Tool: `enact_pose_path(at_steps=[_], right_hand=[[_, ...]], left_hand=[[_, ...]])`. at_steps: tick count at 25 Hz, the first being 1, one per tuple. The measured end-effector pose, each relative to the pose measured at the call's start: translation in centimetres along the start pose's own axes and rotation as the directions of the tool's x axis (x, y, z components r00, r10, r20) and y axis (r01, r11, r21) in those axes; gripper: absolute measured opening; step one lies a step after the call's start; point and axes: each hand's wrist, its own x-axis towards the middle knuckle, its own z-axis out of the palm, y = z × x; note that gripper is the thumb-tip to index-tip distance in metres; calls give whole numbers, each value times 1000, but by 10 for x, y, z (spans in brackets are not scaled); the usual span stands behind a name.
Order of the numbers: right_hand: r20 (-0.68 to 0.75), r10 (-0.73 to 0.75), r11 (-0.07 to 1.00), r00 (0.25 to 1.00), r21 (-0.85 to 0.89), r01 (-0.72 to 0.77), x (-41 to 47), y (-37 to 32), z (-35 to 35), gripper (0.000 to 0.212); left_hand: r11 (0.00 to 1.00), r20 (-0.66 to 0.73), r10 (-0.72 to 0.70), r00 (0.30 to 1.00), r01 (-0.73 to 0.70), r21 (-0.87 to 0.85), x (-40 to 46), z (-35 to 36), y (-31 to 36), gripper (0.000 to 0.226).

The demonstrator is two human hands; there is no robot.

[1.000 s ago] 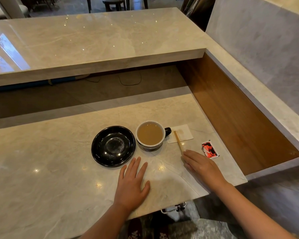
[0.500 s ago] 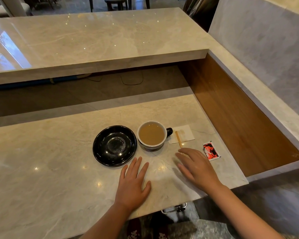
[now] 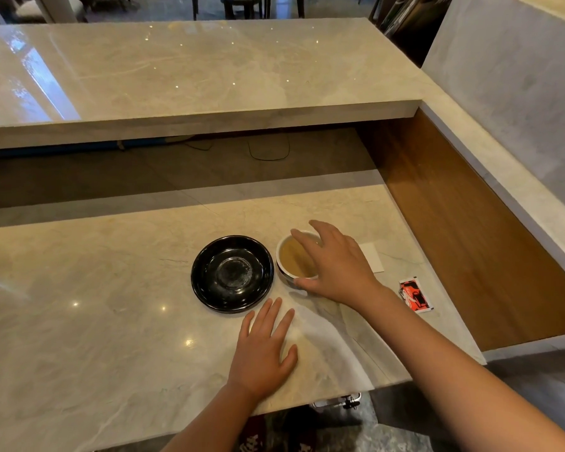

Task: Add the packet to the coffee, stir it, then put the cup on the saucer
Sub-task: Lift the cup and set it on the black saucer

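A white cup of light brown coffee stands on the marble counter, just right of an empty black saucer. My right hand arches over the cup with fingers spread, the thumb against the cup's near side and the fingers above its far rim. It hides the cup's handle and the wooden stir stick. A red packet lies flat to the right of that hand, apart from it. My left hand rests palm down on the counter, in front of the saucer.
A white napkin peeks out behind my right hand. The lower counter ends at a wooden side panel on the right. A raised marble shelf overhangs the back. The counter's front edge runs just behind my left wrist.
My right hand has left the counter near the stir stick and moved forward and left over the cup. The left hand, cup, saucer and packet have stayed in place.
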Motion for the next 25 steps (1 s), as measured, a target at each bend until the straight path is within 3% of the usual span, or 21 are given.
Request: enact_pose_path(at_steps=[4,8,25], right_hand=[[244,47,994,969,-106,-22,31,5,3,104],[353,50,983,934,-181,16,47,12,3,112],[336,-41,988,941,-124,87,55,11,9,107]], left_hand=[[1000,7,-15,1000,15,10,0,-2,2,61],[1000,15,-21,1000,21,7,-1,-3,2,61],[1000,15,-20,1000,20,24,0,0,1,59]])
